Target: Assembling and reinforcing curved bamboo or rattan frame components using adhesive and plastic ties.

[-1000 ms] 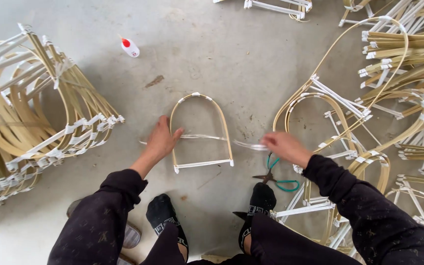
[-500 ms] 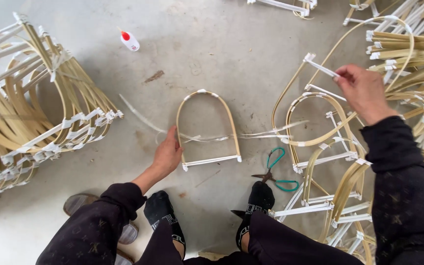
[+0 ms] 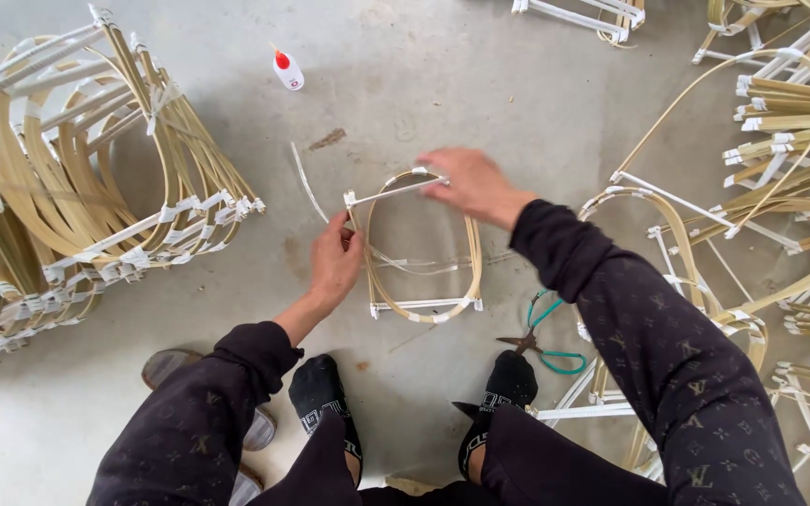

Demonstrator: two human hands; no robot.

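the arched bamboo frame lies on the concrete floor just ahead of my feet, near the middle of what i see, two bent strips stacked with white tape at the corners and a white crossbar along each end. my left hand pinches the frame's left side at about nine o'clock, fingers closed on the strip, and a thin pale strip rises away from near that hand toward eleven. my right hand is at the frame's one o'clock end, fingers curled down over the upper crossbar; it is blurred, so i cannot tell how tight the grip is. at five o'clock from the frame the green-handled scissors lie on the floor by my right foot. toward eleven, well apart, stands a small white glue bottle with a red cap. at nine o'clock a big stack of finished frames leans together, and from one to four o'clock more loose frames are heaped beside me.
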